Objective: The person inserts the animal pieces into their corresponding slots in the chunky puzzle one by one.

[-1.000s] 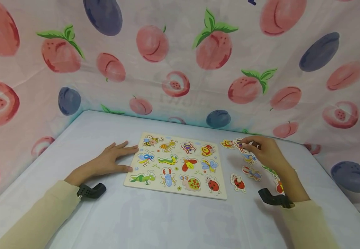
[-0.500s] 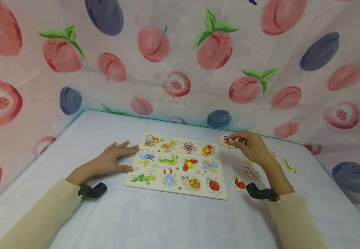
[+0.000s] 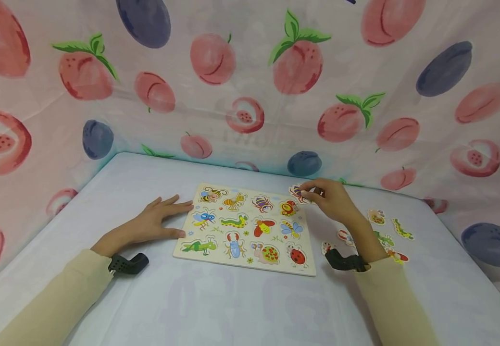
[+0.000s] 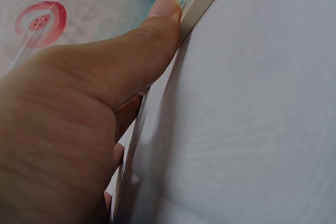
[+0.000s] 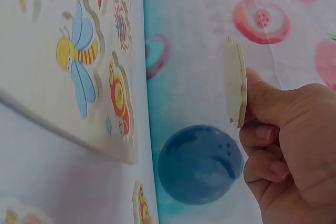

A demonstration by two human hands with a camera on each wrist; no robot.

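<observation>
A wooden insect puzzle board lies flat on the table, its printed recesses showing. My left hand rests at the board's left edge, fingers spread; in the left wrist view its thumb touches the board's side. Between thumb and fingers, my right hand pinches a spider puzzle piece. That piece is held in the air near the board's far right corner. The right wrist view shows its plain wooden back and edge, apart from the board.
Right of the board lie loose pieces: a ladybug and a beetle, both partly hidden by the right arm, a snail, a caterpillar, a grasshopper and a red-winged insect. A fruit-print cloth hangs behind the table.
My right hand has picked the spider piece up from the loose pieces and carried it left to the board's far right corner. The left hand has stayed in place.
</observation>
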